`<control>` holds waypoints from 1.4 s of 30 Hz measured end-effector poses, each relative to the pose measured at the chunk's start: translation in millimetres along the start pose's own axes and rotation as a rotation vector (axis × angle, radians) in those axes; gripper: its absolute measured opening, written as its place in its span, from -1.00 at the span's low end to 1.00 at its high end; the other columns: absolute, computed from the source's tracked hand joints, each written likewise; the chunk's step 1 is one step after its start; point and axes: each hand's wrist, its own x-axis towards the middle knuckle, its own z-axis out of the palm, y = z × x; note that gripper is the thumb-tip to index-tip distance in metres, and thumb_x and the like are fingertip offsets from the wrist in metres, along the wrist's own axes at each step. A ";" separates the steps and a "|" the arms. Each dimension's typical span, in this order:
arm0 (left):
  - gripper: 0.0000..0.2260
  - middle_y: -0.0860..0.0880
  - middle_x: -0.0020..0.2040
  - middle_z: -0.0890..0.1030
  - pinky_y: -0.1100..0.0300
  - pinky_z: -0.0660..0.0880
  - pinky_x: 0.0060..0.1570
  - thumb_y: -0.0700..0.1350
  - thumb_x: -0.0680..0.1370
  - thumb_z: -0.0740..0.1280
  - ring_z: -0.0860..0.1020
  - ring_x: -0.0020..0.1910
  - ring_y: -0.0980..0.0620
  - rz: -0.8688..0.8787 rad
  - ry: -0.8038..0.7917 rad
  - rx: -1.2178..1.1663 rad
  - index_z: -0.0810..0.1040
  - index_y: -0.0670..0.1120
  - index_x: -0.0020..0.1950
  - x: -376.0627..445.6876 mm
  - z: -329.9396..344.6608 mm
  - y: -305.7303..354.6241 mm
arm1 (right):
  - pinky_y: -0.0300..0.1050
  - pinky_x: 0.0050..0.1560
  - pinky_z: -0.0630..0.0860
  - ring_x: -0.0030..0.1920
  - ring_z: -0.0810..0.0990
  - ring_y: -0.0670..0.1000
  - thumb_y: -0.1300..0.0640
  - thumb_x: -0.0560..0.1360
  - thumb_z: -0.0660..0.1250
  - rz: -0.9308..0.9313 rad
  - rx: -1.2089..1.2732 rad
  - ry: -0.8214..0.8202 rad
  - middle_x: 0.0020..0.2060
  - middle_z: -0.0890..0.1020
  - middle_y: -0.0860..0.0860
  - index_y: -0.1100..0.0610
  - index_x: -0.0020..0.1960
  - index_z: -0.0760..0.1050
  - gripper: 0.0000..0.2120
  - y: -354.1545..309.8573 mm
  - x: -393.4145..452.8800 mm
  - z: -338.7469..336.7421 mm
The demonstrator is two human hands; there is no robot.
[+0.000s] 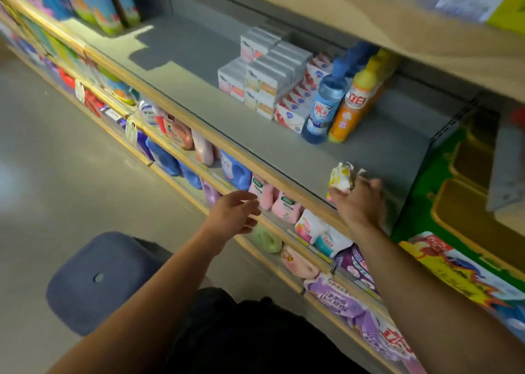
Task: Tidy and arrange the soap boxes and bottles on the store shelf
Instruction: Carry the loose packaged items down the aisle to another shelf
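A round grey-blue stool (105, 280) stands on the pale floor (56, 180) at lower left, a small hole in the middle of its seat. On the lower shelves sit laundry jugs in blue (238, 171) and pink (264, 193), a pale green jug (265, 238), and purple refill pouches (336, 299) with printed labels. Small paper tags (131, 132) hang from the shelf edges further left. At far right a green and yellow printed display panel (454, 265) leans beside the shelving
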 end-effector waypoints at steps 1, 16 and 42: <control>-0.90 -0.05 -0.15 0.67 0.19 0.55 -0.27 -0.12 0.58 0.32 0.59 -0.29 0.01 0.001 -0.016 0.010 0.58 -0.03 0.07 6.8 2.3 5.0 | 0.02 0.08 0.45 0.11 0.50 0.23 -0.16 0.40 0.40 -0.010 -0.023 0.019 0.16 0.49 0.18 0.15 0.12 0.57 -0.55 -2.0 0.2 2.0; -0.77 -0.24 0.01 0.67 -0.14 0.58 0.08 -0.10 0.56 0.35 0.63 0.07 -0.25 -0.192 -0.343 -0.129 0.60 -0.23 0.10 82.9 60.9 40.8 | -0.27 -0.41 0.38 -0.49 0.50 -0.17 -0.37 0.33 0.26 0.265 0.809 -0.414 -0.43 0.63 -0.13 -0.09 -0.26 0.65 -0.61 -43.7 -58.5 7.2; -0.83 -0.19 -0.03 0.68 -0.16 0.61 0.00 -0.15 0.52 0.39 0.66 0.00 -0.17 -0.187 -0.321 0.024 0.60 -0.12 0.10 143.0 20.3 70.1 | -0.26 -0.38 0.27 -0.13 0.51 -0.01 0.10 0.31 0.57 0.448 0.513 0.028 0.00 0.53 -0.01 0.11 0.23 0.38 -0.42 -6.0 25.1 17.3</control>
